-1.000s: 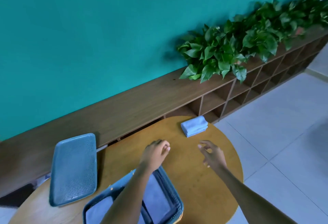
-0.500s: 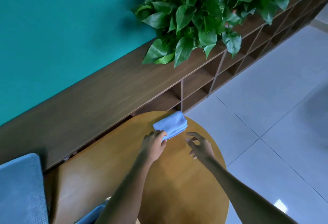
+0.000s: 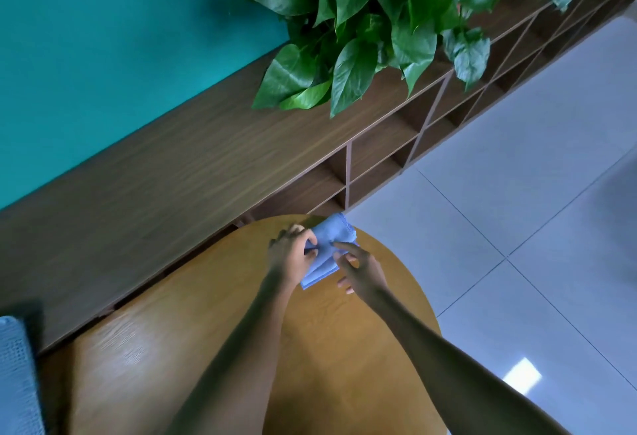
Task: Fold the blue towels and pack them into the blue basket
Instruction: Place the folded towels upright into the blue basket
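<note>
Towel [image 3: 329, 245] sat at the far rim of the round table [image 3: 327, 348], its far corner right at the edge, tiled floor [image 3: 517, 193] beyond on the right. Bare tabletop lay open on the near side. Wooden shelf [image 3: 172, 193] ran close behind the table, plant [image 3: 362, 21] leaves hanging above it, teal wall [image 3: 103, 38] behind. A blue lid [image 3: 15, 383] showed at the left edge. Both arms reached forward. Left hand [image 3: 291, 253] had fingers curled, pinching the towel's left side. Right hand [image 3: 362, 267] had thumb and forefinger closing on the towel's right side, other fingers loose.
</note>
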